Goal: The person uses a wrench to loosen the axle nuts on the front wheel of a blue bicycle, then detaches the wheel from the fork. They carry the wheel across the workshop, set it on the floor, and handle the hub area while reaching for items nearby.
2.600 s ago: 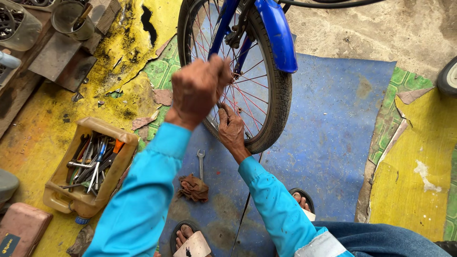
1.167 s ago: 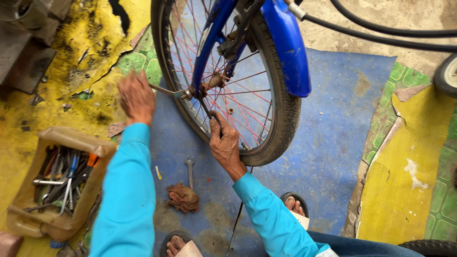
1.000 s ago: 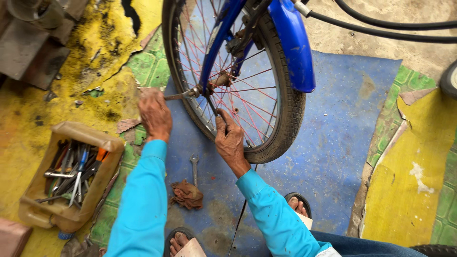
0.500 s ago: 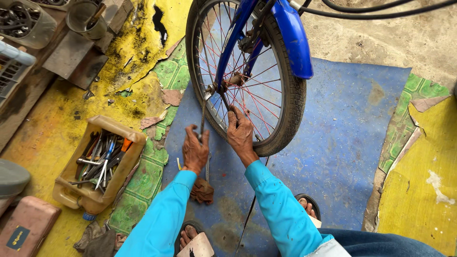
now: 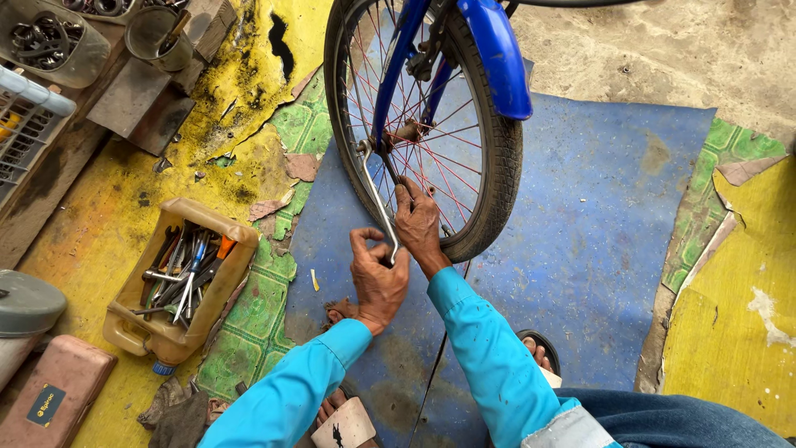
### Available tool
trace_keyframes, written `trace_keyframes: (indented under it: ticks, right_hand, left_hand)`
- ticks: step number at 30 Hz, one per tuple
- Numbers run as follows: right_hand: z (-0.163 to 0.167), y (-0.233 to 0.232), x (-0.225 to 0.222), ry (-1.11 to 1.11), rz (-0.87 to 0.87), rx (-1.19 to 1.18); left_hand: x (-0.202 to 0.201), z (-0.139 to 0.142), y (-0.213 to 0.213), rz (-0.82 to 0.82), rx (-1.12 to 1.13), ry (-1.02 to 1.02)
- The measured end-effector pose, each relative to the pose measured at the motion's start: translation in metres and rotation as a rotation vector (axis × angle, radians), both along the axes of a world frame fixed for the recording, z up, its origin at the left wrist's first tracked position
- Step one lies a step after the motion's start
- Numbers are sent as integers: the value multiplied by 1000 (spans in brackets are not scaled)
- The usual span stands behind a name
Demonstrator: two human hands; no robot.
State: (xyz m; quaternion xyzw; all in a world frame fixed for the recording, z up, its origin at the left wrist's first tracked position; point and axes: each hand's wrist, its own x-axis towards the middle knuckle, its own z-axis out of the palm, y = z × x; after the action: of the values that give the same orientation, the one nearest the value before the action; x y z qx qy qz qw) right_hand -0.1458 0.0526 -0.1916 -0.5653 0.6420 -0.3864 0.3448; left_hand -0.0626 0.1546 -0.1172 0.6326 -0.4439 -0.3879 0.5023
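— Gripping a long metal wrench, is that what the left hand is doing?

— Yes. Its fingers are curled shut around the lower end of the bar, just below the rim of the bicycle wheel. The bar runs up and to the left from the fist toward the axle, beside the blue fork leg.

— And the right hand?

— It rests against the wheel, just to the right of the left hand, with its fingers reaching in among the red spokes near the tyre. Whether those fingers pinch anything cannot be told; they look bent but not clenched on a thing.

— Where does the wheel stand?

— Upright over a blue mat, with a blue mudguard arching over the black tyre. Both sleeves are bright turquoise, and the person's sandalled feet show at the bottom edge of the view.

— What lies about them?

— Left of the mat, on a worn yellow and green floor, sits a cut-open tan plastic can full of hand tools, well apart from the wheel. A brownish rag lies on the mat just under the left wrist. Farther left, at the top corner, a clear container holds dark metal rings, and a pink case lies at the lower corner.
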Motion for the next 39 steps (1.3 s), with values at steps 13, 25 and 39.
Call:
trace_keyframes:
  ticks: [13, 25, 39]
  right_hand:
    - [-34, -9, -8, 148, 116, -195]
    - [4, -1, -2, -86, 11, -44]
    - [12, 0, -1, -73, 11, 16]
  left_hand:
    - [8, 100, -77, -160, -497, -246]
    - [55, 106, -196, -239, -615, -366]
    - [128, 47, -296, 41, -490, -566]
